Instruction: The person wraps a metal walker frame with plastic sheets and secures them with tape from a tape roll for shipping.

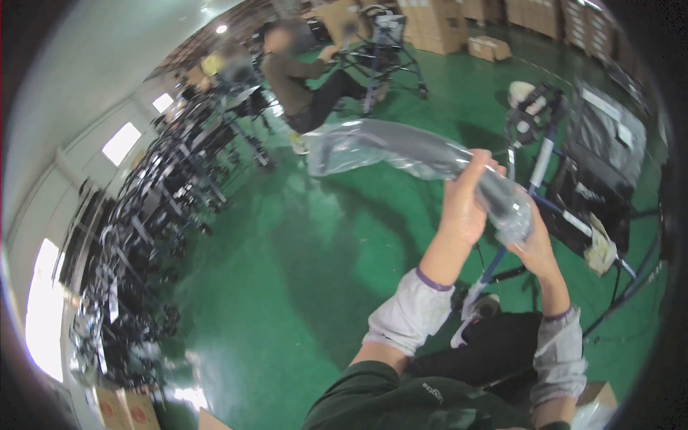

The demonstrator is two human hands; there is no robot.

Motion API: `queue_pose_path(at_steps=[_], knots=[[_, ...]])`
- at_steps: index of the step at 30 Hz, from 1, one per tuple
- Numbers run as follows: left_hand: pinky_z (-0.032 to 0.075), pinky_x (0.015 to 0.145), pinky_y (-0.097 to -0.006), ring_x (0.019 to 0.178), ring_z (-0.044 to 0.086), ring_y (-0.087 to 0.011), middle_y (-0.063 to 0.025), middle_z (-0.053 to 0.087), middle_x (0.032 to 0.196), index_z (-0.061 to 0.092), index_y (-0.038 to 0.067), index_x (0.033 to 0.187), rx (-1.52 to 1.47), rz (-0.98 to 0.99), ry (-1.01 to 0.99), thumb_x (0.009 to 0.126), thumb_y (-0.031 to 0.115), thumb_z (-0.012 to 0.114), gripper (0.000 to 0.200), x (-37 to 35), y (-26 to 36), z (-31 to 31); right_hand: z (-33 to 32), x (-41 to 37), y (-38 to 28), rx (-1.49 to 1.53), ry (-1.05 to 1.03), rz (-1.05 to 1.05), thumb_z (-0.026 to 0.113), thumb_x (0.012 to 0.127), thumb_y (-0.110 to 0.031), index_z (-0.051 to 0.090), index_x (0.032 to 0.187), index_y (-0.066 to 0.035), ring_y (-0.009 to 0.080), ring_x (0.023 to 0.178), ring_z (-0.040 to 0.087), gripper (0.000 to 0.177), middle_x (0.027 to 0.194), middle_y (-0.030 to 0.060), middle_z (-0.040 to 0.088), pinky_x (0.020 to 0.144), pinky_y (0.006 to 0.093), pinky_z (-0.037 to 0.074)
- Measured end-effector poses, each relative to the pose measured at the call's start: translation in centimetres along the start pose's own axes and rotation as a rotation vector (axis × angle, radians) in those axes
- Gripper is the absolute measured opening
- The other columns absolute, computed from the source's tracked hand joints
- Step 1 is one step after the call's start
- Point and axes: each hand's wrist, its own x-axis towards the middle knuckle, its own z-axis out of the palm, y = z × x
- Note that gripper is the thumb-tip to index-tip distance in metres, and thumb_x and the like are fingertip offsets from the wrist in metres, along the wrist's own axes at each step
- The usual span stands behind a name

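Note:
A long, dark, curved padded bar (408, 140) in a clear plastic bag is held up in front of me. My left hand (466, 201) is closed round it near its right part, thumb on top. My right hand (534, 240) grips the near end, and its fingers are partly hidden behind the bag. The bar's far end points left, with loose plastic hanging from it. Just beyond my right hand stands a blue-framed rollator (548, 158) with a black seat or bag (595, 186) covered in plastic.
Many folded rollators (165, 193) line the left wall. A seated person (301, 79) works at another rollator (387, 50) ahead. Cardboard boxes (433, 25) are stacked at the back, and a small carton (489, 48) sits on the green floor (287, 287). More cartons (125, 408) are at lower left.

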Motion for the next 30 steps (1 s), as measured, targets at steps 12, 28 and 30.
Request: queue_pose_path(at_steps=[12, 28, 30], knots=[[0.046, 0.086, -0.0336, 0.084, 0.061, -0.0176, -0.0051, 0.066, 0.082, 0.062, 0.017, 0.083, 0.054, 0.324, 0.12, 0.092, 0.024, 0.063, 0.011, -1.2, 2.7, 0.7, -3.2, -1.6, -2.3, -0.156, 0.219, 0.212, 0.068, 0.081, -0.024, 0.051, 0.103, -0.018, 0.0093, 0.086, 0.039, 0.028, 0.096, -0.0056, 0.044, 0.086, 0.0256, 0.033], [0.046, 0.095, -0.0402, 0.088, 0.065, -0.0241, -0.0076, 0.07, 0.084, 0.067, 0.01, 0.084, -0.323, 0.342, -0.091, 0.1, 0.025, 0.047, 0.03, -3.7, 5.7, 1.3, -4.6, -2.5, 7.7, 0.115, 0.538, 0.523, 0.055, 0.089, -0.025, 0.057, 0.077, -0.016, 0.0077, 0.07, 0.041, 0.015, 0.073, -0.006, 0.05, 0.066, 0.0244, 0.034], [0.045, 0.103, -0.0384, 0.088, 0.065, -0.0217, -0.0079, 0.07, 0.084, 0.067, 0.006, 0.084, -0.476, 0.357, -0.072, 0.098, 0.023, 0.054, 0.025, -3.8, 6.4, 1.4, -4.6, -3.6, 8.5, 0.21, 0.537, 0.615, 0.055, 0.089, -0.021, 0.057, 0.077, -0.017, 0.0068, 0.065, 0.04, 0.013, 0.069, -0.0061, 0.047, 0.061, 0.0232, 0.034]])
